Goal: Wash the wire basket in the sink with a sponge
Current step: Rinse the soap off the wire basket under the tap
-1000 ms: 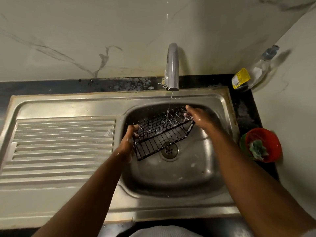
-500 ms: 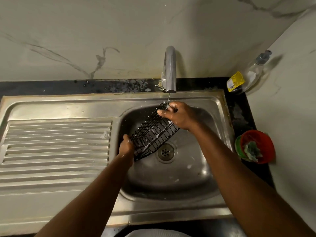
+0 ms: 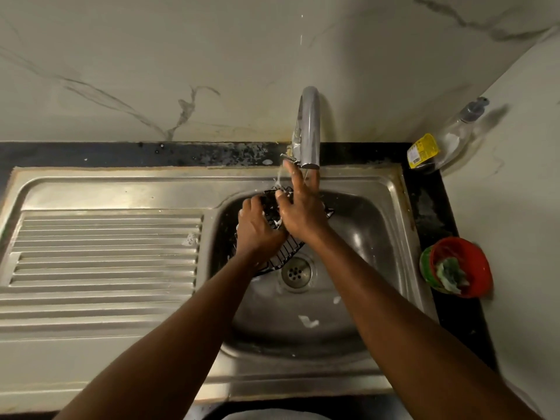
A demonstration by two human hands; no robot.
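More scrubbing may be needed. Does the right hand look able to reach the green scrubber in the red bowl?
Probably yes: the right hand, fingers straight, has nothing between it and the green scrubber in the red bowl.

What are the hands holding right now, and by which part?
The left hand has its grip on the wire basket, fingers curled over its left side. The right hand holds nothing: its fingers lie straight across the basket's top, under the tap.
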